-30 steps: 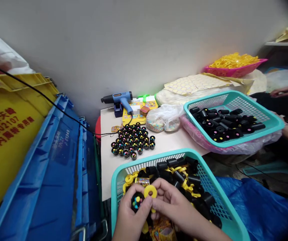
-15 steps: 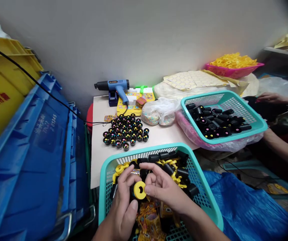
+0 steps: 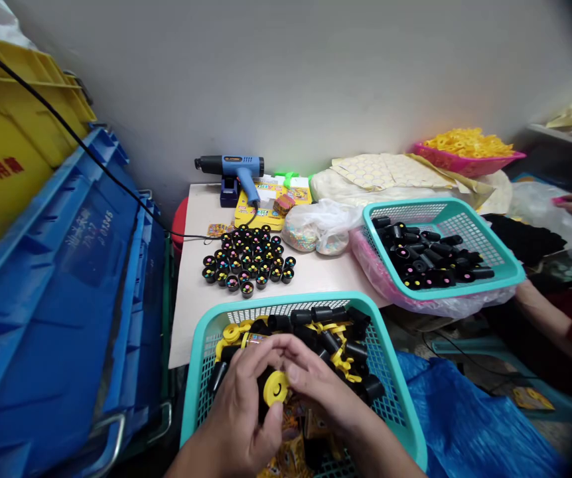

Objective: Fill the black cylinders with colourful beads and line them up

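My left hand (image 3: 243,401) is wrapped round a black cylinder with a yellow cap (image 3: 276,388) at its end. The cap faces me and shows a dark curved slot. Curled over from the right, my right hand (image 3: 318,382) has its thumb at the cap's edge; its fingertips are partly hidden behind. Both hands are over a turquoise basket (image 3: 410,405). Inside the basket lie black cylinders (image 3: 330,342), yellow plastic pieces (image 3: 231,333) and printed orange-yellow wrappers (image 3: 290,455).
Several small black cups (image 3: 246,259) with coloured beads stand on the white table (image 3: 191,305), near a blue heat gun (image 3: 246,174) and bagged beads (image 3: 316,228). Right, another basket (image 3: 507,272) holds black cylinders beside a co-worker's arm (image 3: 539,312). Blue crates (image 3: 62,285) line the left.
My right fingers have closed in round the cylinder and cap. The cap's round dark hole now shows as a thin curved slot. The co-worker's upper hand has moved right; my view has shifted slightly.
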`<state>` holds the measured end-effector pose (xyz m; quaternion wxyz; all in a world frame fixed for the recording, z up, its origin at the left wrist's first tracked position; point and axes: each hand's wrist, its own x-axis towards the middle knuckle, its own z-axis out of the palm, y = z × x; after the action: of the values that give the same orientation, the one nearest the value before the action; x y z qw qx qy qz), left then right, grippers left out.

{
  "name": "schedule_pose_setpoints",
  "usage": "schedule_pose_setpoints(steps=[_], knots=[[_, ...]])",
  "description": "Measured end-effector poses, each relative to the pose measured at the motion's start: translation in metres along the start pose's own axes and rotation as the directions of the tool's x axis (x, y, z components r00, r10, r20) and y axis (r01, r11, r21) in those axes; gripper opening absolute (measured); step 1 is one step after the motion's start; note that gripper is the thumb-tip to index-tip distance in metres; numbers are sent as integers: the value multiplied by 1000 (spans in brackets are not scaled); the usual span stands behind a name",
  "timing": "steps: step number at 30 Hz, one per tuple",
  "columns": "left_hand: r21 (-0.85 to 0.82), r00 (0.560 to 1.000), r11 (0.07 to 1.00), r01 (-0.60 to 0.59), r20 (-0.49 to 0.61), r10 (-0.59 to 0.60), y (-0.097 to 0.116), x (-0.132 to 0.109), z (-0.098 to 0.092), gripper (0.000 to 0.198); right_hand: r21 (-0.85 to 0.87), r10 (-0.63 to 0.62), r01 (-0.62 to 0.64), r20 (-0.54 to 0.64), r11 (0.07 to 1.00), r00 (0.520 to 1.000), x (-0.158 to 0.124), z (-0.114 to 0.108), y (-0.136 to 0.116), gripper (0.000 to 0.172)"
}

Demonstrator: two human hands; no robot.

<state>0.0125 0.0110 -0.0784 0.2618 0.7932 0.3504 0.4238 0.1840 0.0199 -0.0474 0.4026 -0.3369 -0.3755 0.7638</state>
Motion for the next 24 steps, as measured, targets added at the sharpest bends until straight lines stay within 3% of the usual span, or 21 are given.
schedule_pose_setpoints(steps=[3,7,10,14,17,20,22,24], knots=[[70,997,995,-74,-1,74,-2,-2,4,72,74,32,-38,80,996,996,2,11,-3,52],[-36,992,991,-126,-33,125,-1,1,9,65,232,4,-11,31,973,1000,2,23,-1,47],[-166,988,982,-92,-135,69,5,9,8,54,308,46,-71,89,949,995,1,18,2,48],[-383,995,924,-12,-96,-26,9,16,-1,53,399,138,-207,195,893,971,1,3,5,57],[-303,996,952,-36,-83,11,2,8,-2,55,305,129,-174,162,936,978,2,3,6,59],[-125,993,988,-90,-84,80,-12,-7,4,56,50,-27,25,38,998,999,3,15,8,47],[-75,991,990,-116,-80,110,-18,-15,7,57,-135,-141,141,8,981,990,3,21,9,42],[-124,993,990,-71,-104,59,-17,-16,8,56,-246,-177,179,29,953,984,3,22,7,44]])
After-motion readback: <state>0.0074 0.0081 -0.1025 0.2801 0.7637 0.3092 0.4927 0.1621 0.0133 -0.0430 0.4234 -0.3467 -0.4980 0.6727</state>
